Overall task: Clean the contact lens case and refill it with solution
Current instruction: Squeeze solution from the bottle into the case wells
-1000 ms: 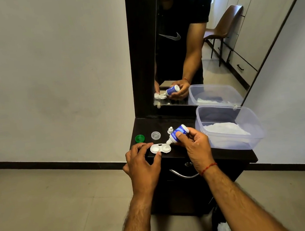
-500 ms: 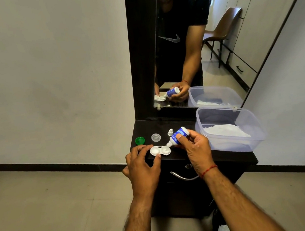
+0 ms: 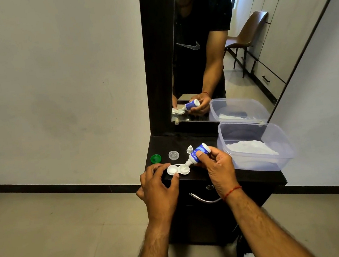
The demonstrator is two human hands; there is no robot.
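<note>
A white two-well contact lens case (image 3: 178, 169) lies open at the front edge of a dark dresser top (image 3: 207, 142). My left hand (image 3: 158, 186) pinches its left well between thumb and fingers. My right hand (image 3: 216, 165) grips a small blue-and-white solution bottle (image 3: 198, 154), tilted with its nozzle over the case's right well. Behind the case lie a green lid (image 3: 155, 158), a clear lid (image 3: 173, 155) and the bottle's white cap (image 3: 189, 149).
A clear plastic tub (image 3: 280, 157) holding white tissue stands on the right of the dresser. A mirror (image 3: 219, 57) rises behind and reflects a person and a brown chair. A drawer handle (image 3: 205, 199) curves below the top. Tiled floor lies around.
The view has shifted slightly. Both hands keep their holds, with the bottle's nozzle still at the right well.
</note>
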